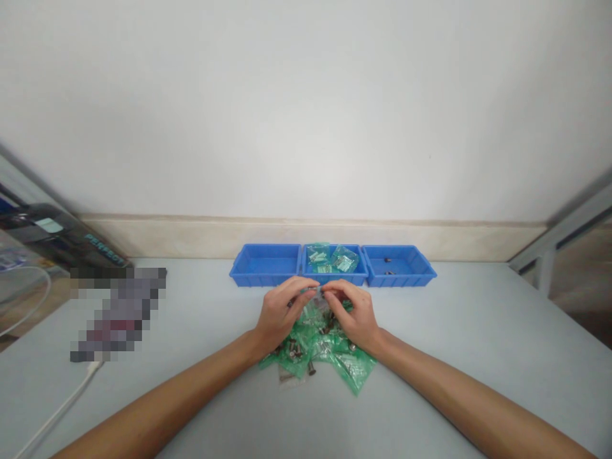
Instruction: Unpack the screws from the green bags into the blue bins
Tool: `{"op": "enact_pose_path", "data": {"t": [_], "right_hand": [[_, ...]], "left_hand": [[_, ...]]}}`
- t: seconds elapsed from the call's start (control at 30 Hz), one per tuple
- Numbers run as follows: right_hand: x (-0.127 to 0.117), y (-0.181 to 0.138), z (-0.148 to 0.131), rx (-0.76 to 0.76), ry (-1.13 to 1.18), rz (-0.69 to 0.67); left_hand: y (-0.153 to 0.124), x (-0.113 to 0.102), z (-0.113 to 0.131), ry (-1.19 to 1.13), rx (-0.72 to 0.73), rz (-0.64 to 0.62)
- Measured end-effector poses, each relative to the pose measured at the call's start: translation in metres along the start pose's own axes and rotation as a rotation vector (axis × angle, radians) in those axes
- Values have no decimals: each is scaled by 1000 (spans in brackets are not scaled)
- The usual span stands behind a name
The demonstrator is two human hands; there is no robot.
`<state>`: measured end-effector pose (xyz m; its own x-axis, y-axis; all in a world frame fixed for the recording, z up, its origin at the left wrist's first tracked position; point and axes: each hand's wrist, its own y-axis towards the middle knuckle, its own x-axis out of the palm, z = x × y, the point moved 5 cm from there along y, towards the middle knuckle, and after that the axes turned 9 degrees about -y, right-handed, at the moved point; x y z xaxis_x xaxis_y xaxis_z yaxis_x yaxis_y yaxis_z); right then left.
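My left hand (285,307) and my right hand (352,312) meet over a pile of small green plastic bags (322,347). Thumb and forefinger of each hand are pinched together, the fingertips almost touching. What they grip is too small and partly hidden to make out. Metal screws or bolts show in and among the bags, and one loose bolt (312,368) lies at the pile's front edge. Beside it is a clear little bag (290,377). My hands cover the sides of the pile.
Three blue trays stand in a row behind my hands: the left tray (266,280) is bare inside, the middle tray (342,278) holds several green bags, the right tray (406,280) a few small dark parts. A pixelated object (122,315) with a white cable (62,408) lies left.
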<state>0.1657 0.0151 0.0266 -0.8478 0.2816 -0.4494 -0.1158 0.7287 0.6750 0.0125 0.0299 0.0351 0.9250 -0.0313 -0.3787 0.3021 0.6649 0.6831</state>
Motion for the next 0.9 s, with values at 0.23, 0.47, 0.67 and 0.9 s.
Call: {"op": "enact_pose_path", "data": {"t": [0.23,0.47,0.67,0.9], "right_hand": [[1,0,-1,-62,-32,-13],[2,2,-3,-77,-21,-21],[4,0,0,-45,-41,-21],[2,-1,5,43,-17,1]], "left_hand": [[-5,3,-12,-102,-135,-21],[-7,5,-12,-86,-136,-49],[-5,4,-8,-69,-63,-31],[-2,2,-3,33,-23,-12]]}}
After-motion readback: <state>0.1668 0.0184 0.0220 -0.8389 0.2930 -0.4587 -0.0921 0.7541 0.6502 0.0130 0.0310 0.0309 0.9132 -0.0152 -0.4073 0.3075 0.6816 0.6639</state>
